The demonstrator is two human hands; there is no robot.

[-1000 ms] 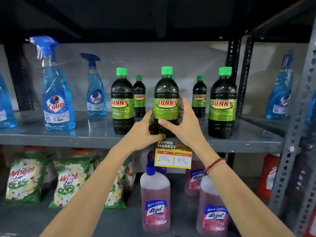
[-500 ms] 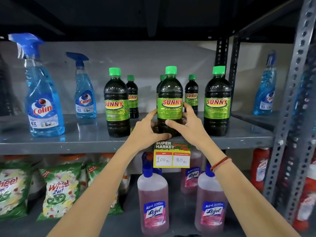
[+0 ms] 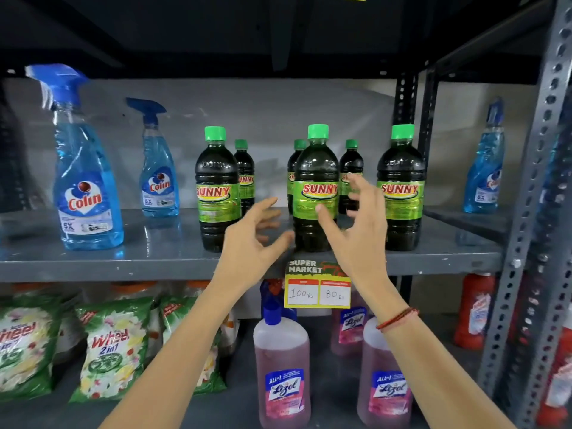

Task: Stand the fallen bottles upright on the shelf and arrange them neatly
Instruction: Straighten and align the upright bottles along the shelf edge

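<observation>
Three dark Sunny bottles with green caps stand upright along the front of the grey shelf (image 3: pixel 130 261): a left one (image 3: pixel 216 193), a middle one (image 3: pixel 315 168) and a right one (image 3: pixel 400 193). Three smaller-looking Sunny bottles stand upright behind them, among them one at the back left (image 3: pixel 245 171). My left hand (image 3: pixel 252 243) hovers open just left of the middle bottle's base. My right hand (image 3: pixel 360 224) is open in front of that bottle's right side, fingers spread, holding nothing.
Two blue Colin spray bottles (image 3: pixel 83 181) stand at the shelf's left, another (image 3: pixel 486 168) on the neighbouring shelf at right. A price tag (image 3: pixel 317 286) hangs from the shelf edge. Below are Lizol bottles (image 3: pixel 283 366) and Wheel packets (image 3: pixel 108 351). A grey upright post (image 3: pixel 532 212) stands at right.
Both hands have let go of the middle Sunny bottle and drawn back with fingers spread. The bottle stays upright on the shelf.
</observation>
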